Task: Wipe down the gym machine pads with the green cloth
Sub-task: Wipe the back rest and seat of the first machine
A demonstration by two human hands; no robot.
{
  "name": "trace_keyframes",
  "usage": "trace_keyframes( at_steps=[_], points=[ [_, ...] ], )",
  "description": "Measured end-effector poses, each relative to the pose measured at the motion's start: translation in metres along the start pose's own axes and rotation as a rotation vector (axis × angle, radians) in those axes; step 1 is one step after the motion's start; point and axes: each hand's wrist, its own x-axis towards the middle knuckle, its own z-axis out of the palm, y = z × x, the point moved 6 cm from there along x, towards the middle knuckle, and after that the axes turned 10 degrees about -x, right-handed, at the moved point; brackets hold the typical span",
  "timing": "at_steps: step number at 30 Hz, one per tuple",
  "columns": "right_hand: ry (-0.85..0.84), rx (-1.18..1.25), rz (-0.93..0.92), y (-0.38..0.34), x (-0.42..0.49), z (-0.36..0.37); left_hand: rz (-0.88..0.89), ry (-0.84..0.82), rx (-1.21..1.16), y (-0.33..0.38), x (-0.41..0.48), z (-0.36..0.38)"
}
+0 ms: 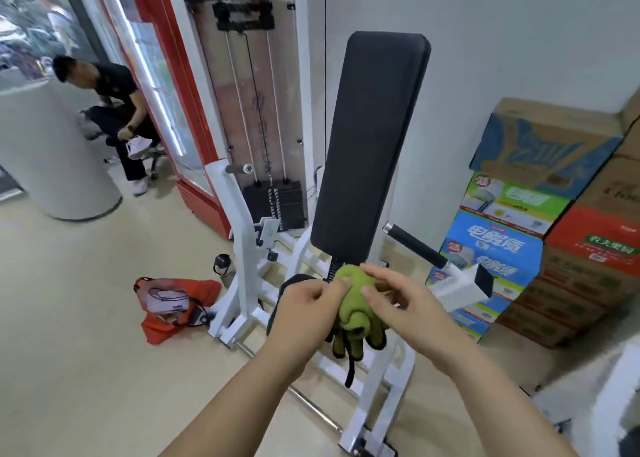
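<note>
A bunched green cloth (355,304) hangs in front of me, held between both hands just below the machine's tall black back pad (372,145). My left hand (304,309) pinches the cloth's left side with thumb and curled fingers. My right hand (403,299) grips its top and right side. The black seat pad (294,285) lies mostly hidden behind my hands. A pair of black gloves with a strap (349,347) dangles beneath the cloth.
The white machine frame (242,248) and weight stack (277,203) stand left of the pad; a black handle (415,245) juts right. Stacked cartons (540,221) fill the right. An orange bag (173,304) and bottle (222,264) lie on the floor. A person (114,110) sits far left.
</note>
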Motion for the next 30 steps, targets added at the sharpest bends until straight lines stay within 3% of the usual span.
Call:
trace_keyframes(
  at_steps=[3,6,10,16,23,30],
  points=[
    [-0.007,0.169,0.018,-0.009,0.044,0.003,0.335,0.176,0.359,0.035,0.040,-0.007],
    [0.066,0.391,0.132,-0.005,0.096,0.010,0.639,0.191,0.428,0.060,0.087,-0.006],
    [0.228,0.571,0.246,-0.001,0.162,-0.010,0.446,-0.176,0.051,0.040,0.165,-0.004],
    [0.406,0.560,0.278,-0.020,0.280,-0.038,0.461,-0.385,-0.023,0.074,0.299,-0.011],
    [0.565,0.541,0.345,-0.063,0.411,-0.041,0.467,-0.442,-0.061,0.118,0.435,-0.027],
    [0.456,0.327,0.319,-0.103,0.490,-0.094,0.411,-0.442,-0.058,0.164,0.534,0.016]
  ],
)
